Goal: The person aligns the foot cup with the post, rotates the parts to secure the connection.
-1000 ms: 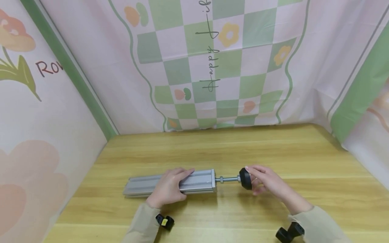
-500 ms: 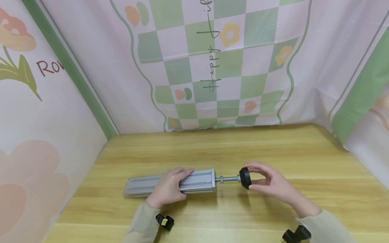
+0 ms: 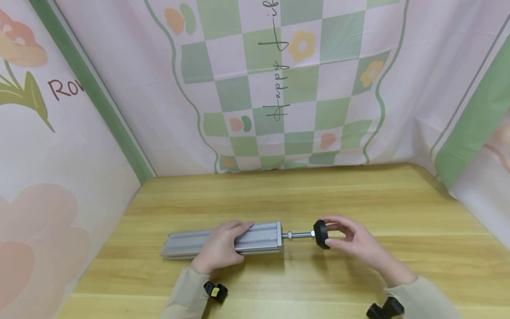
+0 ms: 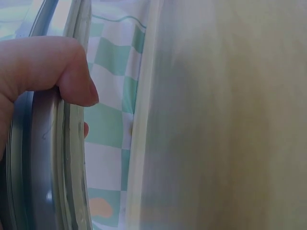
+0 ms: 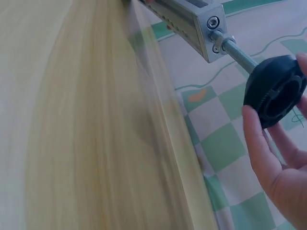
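My left hand (image 3: 223, 246) grips a silver aluminium profile (image 3: 259, 238) across its middle, thumb on the near side and fingers over the top. From the profile's right end plate sticks a threaded rod (image 3: 301, 235) carrying a hex nut (image 3: 290, 235). At the rod's outer end sits a black round levelling foot (image 3: 321, 235). My right hand (image 3: 356, 243) pinches that foot by its rim between thumb and fingers. The right wrist view shows the foot's hollow ribbed underside (image 5: 283, 98) and a bolt head (image 5: 213, 22) in the end plate (image 5: 216, 33).
All of this is at a wooden table (image 3: 255, 195). A checkered curtain (image 3: 279, 110) hangs at the table's back edge, with a printed white panel (image 3: 71, 177) on the left and a green-edged curtain (image 3: 458, 146) on the right.
My right hand has changed its hold on the foot, from fingers bunched behind it to thumb and fingers spread on its rim. The left hand and profile stay put.
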### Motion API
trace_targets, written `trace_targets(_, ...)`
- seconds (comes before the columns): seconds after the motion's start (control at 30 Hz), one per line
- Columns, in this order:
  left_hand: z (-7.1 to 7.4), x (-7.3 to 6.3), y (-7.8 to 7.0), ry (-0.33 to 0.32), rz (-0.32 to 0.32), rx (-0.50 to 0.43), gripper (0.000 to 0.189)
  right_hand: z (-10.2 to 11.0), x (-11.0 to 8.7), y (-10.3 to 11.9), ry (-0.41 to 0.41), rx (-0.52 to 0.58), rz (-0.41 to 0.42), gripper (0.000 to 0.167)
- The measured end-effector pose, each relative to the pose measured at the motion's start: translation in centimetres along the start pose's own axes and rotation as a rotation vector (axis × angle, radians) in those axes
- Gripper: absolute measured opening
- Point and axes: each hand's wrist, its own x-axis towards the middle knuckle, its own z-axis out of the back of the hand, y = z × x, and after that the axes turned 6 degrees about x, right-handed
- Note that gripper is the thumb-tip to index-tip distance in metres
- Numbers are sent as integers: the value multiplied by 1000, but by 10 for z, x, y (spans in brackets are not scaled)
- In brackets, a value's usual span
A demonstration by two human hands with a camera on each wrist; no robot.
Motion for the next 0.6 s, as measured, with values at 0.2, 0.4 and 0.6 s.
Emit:
trace_targets(0.2, 1, 0, -1, -12, -6, -10, 83, -2, 4, 1, -52, 101, -126, 40)
trace_targets(0.4, 1, 0, 0, -18, -8, -8, 83, -2, 7, 2, -78, 144, -270, 26)
trace_targets(0.6, 1, 0, -1, -20, -13, 2, 83, -5, 9, 5, -108, 118, -360, 48)
